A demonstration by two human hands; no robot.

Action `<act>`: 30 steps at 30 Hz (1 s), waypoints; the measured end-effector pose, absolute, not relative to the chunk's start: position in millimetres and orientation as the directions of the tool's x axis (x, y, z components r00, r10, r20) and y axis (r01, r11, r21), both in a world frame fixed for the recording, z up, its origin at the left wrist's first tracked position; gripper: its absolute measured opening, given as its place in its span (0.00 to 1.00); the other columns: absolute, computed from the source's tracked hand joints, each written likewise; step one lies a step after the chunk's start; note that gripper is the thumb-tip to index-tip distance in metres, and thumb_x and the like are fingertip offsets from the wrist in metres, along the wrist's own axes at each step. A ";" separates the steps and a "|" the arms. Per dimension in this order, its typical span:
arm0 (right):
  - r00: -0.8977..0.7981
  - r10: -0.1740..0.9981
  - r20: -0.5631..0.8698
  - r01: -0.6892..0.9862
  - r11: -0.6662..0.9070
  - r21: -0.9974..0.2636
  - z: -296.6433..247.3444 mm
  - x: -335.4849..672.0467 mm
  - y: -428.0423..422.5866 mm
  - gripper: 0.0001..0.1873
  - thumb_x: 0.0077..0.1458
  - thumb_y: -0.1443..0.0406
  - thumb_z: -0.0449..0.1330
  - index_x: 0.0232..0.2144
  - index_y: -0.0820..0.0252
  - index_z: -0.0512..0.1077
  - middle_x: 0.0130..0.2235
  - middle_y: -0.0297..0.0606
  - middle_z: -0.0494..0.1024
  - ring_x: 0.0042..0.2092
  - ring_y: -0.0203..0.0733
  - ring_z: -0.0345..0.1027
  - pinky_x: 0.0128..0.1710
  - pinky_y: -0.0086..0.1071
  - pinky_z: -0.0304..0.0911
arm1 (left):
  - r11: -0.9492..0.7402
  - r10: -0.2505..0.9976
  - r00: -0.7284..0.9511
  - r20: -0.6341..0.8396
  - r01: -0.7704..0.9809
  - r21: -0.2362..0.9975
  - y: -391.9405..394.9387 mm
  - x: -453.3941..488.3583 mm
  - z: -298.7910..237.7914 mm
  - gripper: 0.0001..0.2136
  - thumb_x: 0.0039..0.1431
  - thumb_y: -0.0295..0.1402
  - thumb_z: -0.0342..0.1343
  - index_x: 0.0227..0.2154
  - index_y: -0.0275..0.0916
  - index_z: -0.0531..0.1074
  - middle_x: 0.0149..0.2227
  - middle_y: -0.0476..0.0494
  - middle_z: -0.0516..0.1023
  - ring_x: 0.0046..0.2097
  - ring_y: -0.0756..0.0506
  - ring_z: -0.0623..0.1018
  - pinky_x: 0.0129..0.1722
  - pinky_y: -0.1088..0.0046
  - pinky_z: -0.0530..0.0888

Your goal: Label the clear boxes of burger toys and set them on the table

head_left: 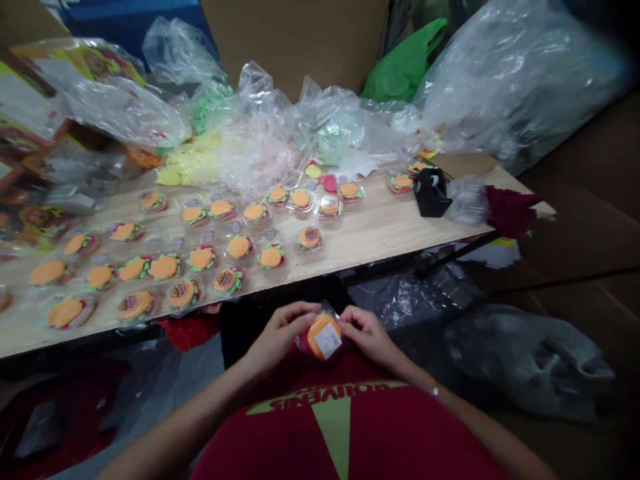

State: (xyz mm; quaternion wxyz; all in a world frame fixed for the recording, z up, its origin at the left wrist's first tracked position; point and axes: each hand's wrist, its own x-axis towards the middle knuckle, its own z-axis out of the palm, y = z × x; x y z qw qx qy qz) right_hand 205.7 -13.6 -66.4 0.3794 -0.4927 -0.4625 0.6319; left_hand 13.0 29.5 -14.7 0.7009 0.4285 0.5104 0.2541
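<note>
Close to my body, below the table's front edge, a toy burger in a clear plastic case (324, 337) is held between both hands. A white printed label lies on its orange top. My left hand (286, 331) grips the case from the left, thumb along its upper side. At the right edge of the case, my right hand (369, 333) is closed, thumb and fingertips pinched together against it. On the table, several similar toy burgers (165, 267) sit in clear cases, some with a round printed sticker on top.
Clear bags of coloured pieces (260, 133) line the back of the wooden table (360, 233). A black tape dispenser (431, 193) stands at the right, beside clear plastic shells (467, 200) and a dark red cloth (513, 210). Printed boxes (30, 113) are at the left.
</note>
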 end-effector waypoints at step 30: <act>-0.624 0.773 -0.113 0.190 0.011 -0.982 -12.9 234.8 10.1 0.06 0.59 0.65 0.56 0.37 0.59 0.72 0.35 0.37 0.73 0.37 0.37 0.67 0.36 0.31 0.62 | 0.210 0.791 0.454 -0.409 0.427 0.880 -5.5 15.4 14.7 0.09 0.58 0.37 0.52 0.32 0.37 0.71 0.31 0.46 0.74 0.33 0.48 0.70 0.31 0.75 0.66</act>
